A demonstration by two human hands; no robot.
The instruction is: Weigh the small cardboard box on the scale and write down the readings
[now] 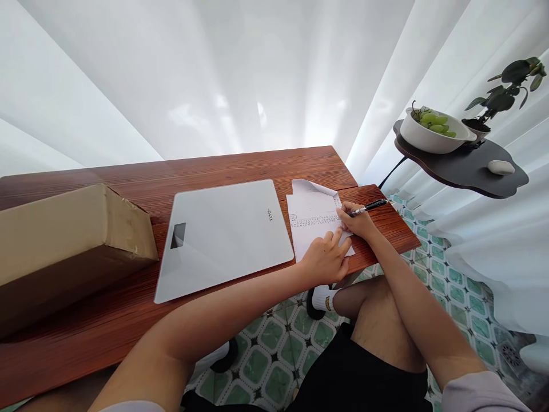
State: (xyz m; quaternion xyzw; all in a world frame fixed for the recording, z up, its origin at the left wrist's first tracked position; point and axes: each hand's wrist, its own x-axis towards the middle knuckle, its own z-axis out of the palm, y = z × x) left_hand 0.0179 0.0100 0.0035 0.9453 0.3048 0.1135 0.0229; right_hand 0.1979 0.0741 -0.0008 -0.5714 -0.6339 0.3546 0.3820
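Note:
My right hand (357, 222) grips a black pen (368, 207) with its tip on a white printed sheet of paper (310, 220) at the right end of a brown wooden table (240, 166). The sheet's far corner curls up. My left hand (325, 258) lies flat on the near part of the paper, fingers spread and pressing it down. Just left of the paper lies a flat white bathroom scale (223, 234) with a small dark display window.
A brown cardboard box (64, 240) stands at the table's left. To the right, a dark side shelf (463, 166) carries a white bowl of green grapes (433, 130), a potted plant (501, 97) and a white pebble-shaped object (501, 167). White curtains hang behind. Green patterned floor tiles lie below.

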